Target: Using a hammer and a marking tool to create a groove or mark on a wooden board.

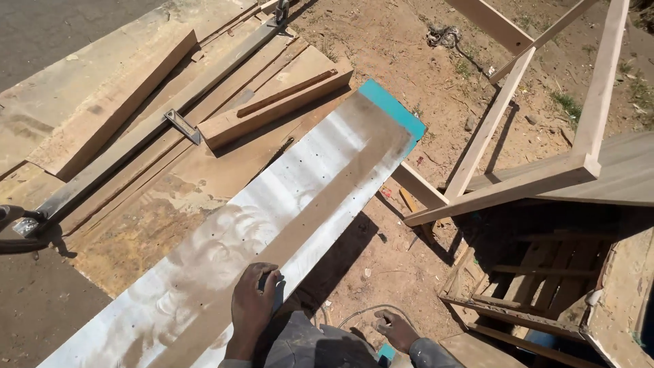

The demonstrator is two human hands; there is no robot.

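Pressing left hand (pixel 253 308) on white board (pixel 272 225)

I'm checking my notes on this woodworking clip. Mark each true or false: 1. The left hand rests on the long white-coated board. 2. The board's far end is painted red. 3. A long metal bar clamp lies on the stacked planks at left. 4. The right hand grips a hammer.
1. True: the left hand presses on the long white-coated board.
2. False: its far end is teal.
3. True: the long metal bar clamp lies across the stacked wooden planks.
4. False: the right hand sits low beside the board, with no hammer visible.
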